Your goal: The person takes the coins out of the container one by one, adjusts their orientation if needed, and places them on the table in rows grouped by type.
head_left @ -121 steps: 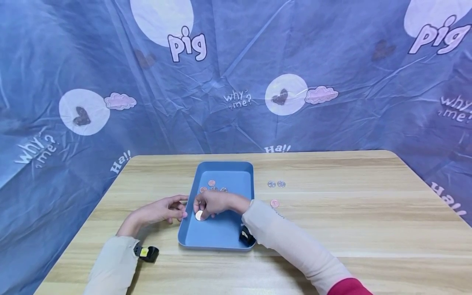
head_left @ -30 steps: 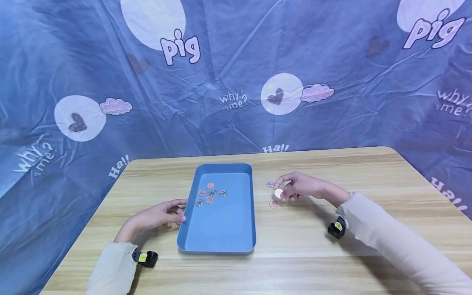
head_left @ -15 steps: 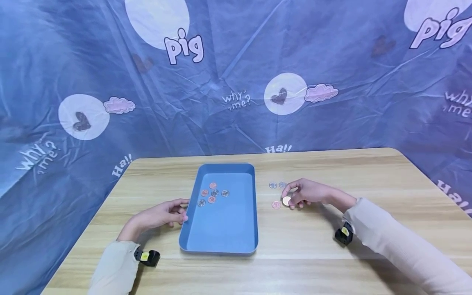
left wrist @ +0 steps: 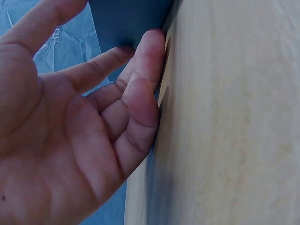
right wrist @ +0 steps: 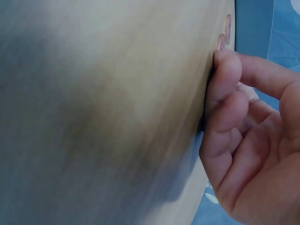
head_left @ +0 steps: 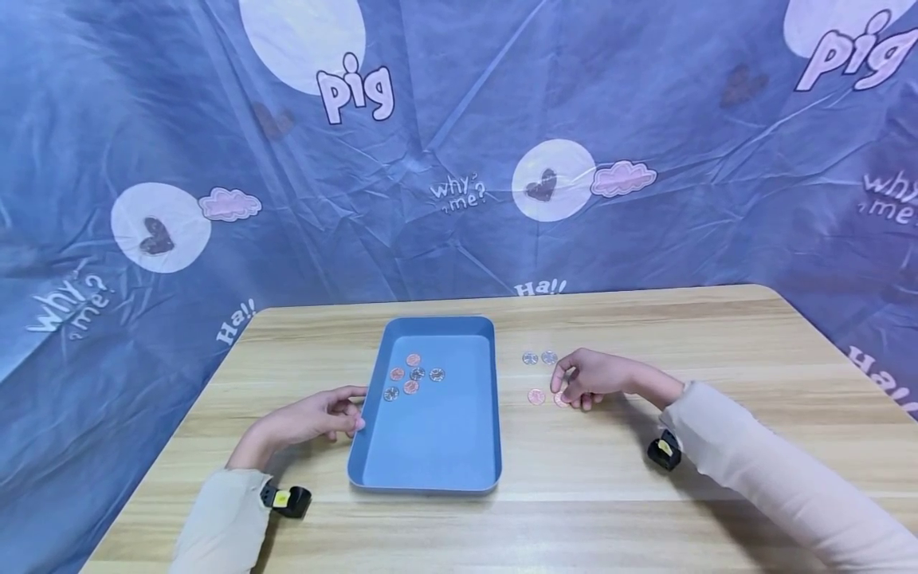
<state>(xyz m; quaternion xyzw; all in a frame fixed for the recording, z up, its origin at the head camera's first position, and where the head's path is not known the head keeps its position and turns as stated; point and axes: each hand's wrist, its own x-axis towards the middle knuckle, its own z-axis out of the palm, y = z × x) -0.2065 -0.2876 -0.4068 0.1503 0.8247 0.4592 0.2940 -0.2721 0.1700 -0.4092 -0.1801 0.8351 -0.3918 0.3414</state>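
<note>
So one copper coin (head_left: 559, 401) lies flat on the table (head_left: 681, 343) at the fingertips of the right hand (head_left: 595, 378), can't tell if it's pinched. Blue tray (head_left: 437, 442) is off to the coin's left, with the left hand (head_left: 315, 414) farther away, loose-fingered against the tray's left edge.

A wrinkled blue fabric backdrop (head_left: 459, 143) hangs behind a pale wood-grain table (head_left: 660, 327) with rounded far corners. Dark-outlined white "pig" lettering (head_left: 354, 89) repeats across the cloth. Lower down, two round white discs (head_left: 161, 203) each bear a dark heart (head_left: 156, 237) and touch a pink cloud (head_left: 230, 205). White "Ha!!" lettering (head_left: 540, 288) sits just above the far edge.
</note>
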